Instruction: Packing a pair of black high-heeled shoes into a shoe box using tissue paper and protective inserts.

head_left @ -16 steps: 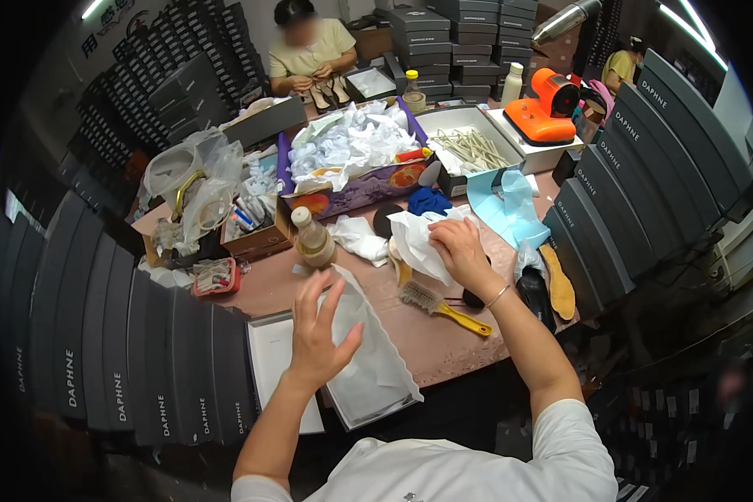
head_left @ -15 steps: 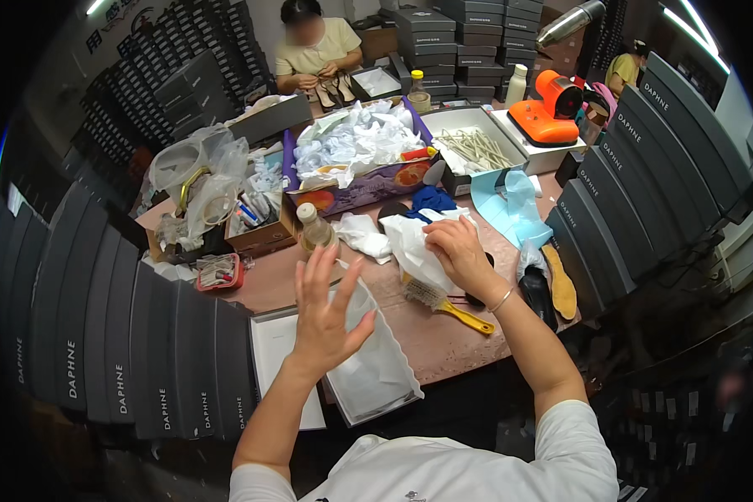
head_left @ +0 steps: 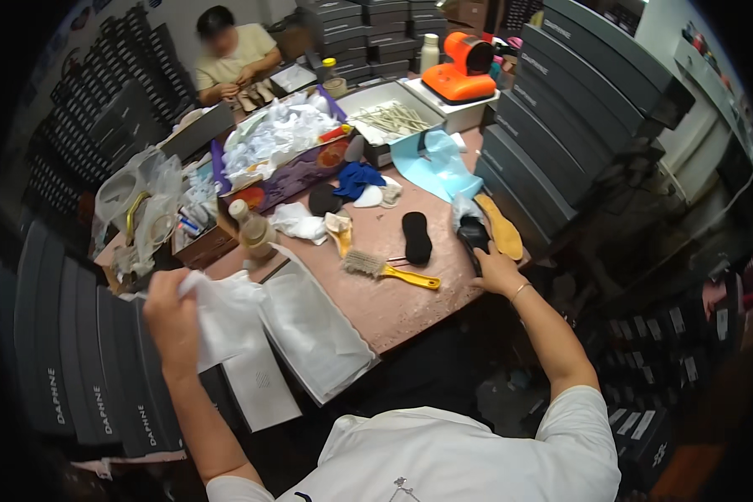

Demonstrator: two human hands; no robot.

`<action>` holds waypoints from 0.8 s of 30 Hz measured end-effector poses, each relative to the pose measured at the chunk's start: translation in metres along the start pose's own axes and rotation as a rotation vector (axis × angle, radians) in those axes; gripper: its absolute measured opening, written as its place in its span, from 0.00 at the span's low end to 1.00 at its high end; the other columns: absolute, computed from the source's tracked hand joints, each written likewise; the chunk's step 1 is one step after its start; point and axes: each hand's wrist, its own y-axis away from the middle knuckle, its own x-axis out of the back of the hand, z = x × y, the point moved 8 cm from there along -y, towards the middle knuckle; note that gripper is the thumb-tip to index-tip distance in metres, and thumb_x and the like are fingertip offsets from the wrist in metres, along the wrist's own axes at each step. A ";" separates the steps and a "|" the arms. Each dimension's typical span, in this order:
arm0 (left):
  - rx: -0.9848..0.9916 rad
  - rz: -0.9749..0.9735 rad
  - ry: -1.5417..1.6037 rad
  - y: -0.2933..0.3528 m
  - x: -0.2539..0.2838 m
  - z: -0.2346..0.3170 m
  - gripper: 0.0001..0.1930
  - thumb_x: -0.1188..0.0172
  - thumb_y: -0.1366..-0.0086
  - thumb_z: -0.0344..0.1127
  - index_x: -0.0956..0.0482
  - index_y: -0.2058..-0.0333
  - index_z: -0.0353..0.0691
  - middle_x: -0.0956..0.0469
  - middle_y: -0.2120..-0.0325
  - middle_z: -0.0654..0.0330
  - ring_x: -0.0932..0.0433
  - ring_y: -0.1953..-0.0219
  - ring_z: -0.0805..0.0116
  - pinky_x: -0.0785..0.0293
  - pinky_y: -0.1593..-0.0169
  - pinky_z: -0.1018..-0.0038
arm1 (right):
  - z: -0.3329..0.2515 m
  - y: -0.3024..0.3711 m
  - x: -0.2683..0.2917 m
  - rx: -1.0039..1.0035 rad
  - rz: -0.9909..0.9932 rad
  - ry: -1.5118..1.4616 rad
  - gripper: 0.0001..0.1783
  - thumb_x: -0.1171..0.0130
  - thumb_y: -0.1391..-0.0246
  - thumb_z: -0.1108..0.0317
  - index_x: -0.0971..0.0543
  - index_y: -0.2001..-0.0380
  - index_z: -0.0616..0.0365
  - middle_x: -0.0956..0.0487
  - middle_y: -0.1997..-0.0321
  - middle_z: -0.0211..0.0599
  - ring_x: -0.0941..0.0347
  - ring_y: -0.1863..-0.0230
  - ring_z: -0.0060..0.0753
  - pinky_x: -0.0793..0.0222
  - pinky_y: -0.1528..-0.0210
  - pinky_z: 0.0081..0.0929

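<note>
My left hand (head_left: 173,322) is closed on a thin white sheet (head_left: 226,314), perhaps tissue paper, held up at the left over a shoe box. That open box (head_left: 263,389) shows a white inner face, and white lining paper (head_left: 314,330) lies spread beside it. At the table's right edge my right hand (head_left: 499,274) has its fingers closed around the near end of a black shoe (head_left: 473,237). Translucent wrapping shows at the shoe's far end. A yellow insole (head_left: 502,230) lies just right of it, and a black insole (head_left: 417,238) lies to its left.
A yellow-handled brush (head_left: 393,270) and a glass bottle (head_left: 255,230) stand or lie mid-table. Behind are a purple carton (head_left: 289,180) of crumpled paper, a box of sticks (head_left: 431,117) and an orange machine (head_left: 460,79). Dark shoe boxes (head_left: 552,142) wall both sides. A person sits opposite.
The white sheet has moved left in my left hand. My right hand has left the table's middle and taken hold of the black shoe. The black insole is uncovered; the view has turned right.
</note>
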 end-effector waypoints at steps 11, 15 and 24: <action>0.424 -0.009 0.383 0.042 -0.085 -0.099 0.09 0.38 0.53 0.27 0.22 0.70 0.35 0.21 0.78 0.57 0.22 0.74 0.67 0.26 0.66 0.72 | -0.189 0.169 0.078 0.606 -0.631 -1.548 0.42 0.27 0.64 0.65 0.31 0.45 0.77 0.22 0.50 0.47 0.25 0.49 0.35 0.35 0.40 0.32; 0.362 0.007 0.573 0.066 -0.032 -0.042 0.07 0.37 0.52 0.24 0.23 0.71 0.34 0.24 0.80 0.59 0.24 0.75 0.68 0.28 0.67 0.73 | -0.270 0.160 0.059 0.770 -0.700 -1.198 0.30 0.34 0.49 0.65 0.28 0.45 0.68 0.23 0.53 0.34 0.31 0.52 0.21 0.36 0.46 0.23; 0.384 0.042 0.213 0.138 -0.001 -0.107 0.17 0.39 0.49 0.21 0.21 0.58 0.37 0.23 0.70 0.57 0.24 0.72 0.66 0.27 0.67 0.72 | -0.336 0.109 -0.014 0.492 -1.013 -1.865 0.35 0.41 0.45 0.51 0.34 0.42 0.64 0.23 0.53 0.47 0.21 0.55 0.47 0.18 0.65 0.35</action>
